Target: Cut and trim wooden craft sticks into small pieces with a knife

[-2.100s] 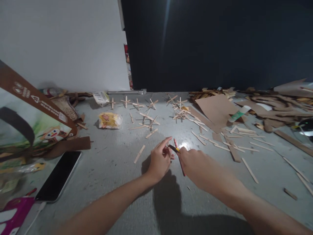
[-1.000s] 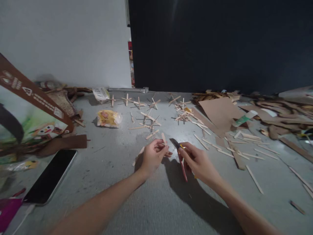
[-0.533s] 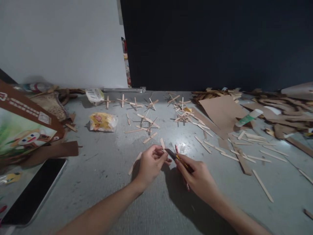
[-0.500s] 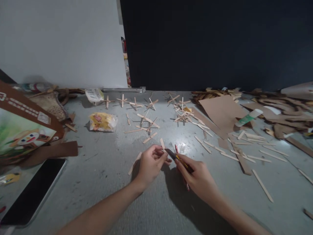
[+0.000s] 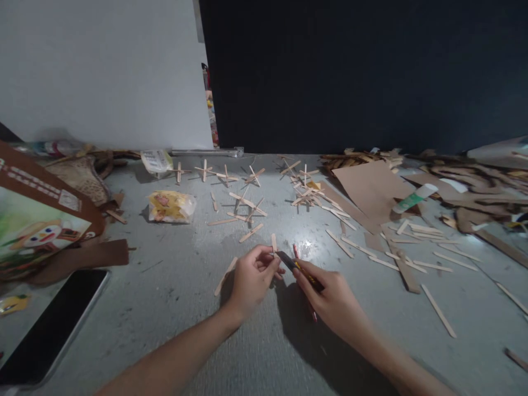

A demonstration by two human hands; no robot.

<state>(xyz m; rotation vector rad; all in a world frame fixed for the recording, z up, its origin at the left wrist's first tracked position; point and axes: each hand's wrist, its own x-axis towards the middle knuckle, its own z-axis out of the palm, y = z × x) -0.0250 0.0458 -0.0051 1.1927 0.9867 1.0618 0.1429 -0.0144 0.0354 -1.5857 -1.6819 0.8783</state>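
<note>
My left hand [image 5: 254, 278] pinches a wooden craft stick [image 5: 274, 242], its upper end sticking up past the fingertips. In my right hand [image 5: 330, 297] is a utility knife [image 5: 304, 273], black with yellow markings. Its dark blade meets the stick close to my left fingertips; whether it has cut in, I cannot tell. A red pen [image 5: 295, 251] lies partly hidden beneath my right hand. Beside my left wrist a loose craft stick [image 5: 225, 276] rests on the grey surface. Ahead of the hands stand several crossed-stick pieces [image 5: 246, 203].
Loose craft sticks [image 5: 424, 231], a glue stick [image 5: 416, 198] and cardboard [image 5: 367, 190] lie to the right. Leftward are a phone [image 5: 53, 324], a printed paper bag [image 5: 41, 220] and a yellow snack packet [image 5: 171, 207]. A white panel [image 5: 103, 71] and a dark panel [image 5: 363, 77] stand behind.
The whole view has shifted slightly, so most things appear a little further left. Both hands keep the same hold, with the knife blade still against the stick.
</note>
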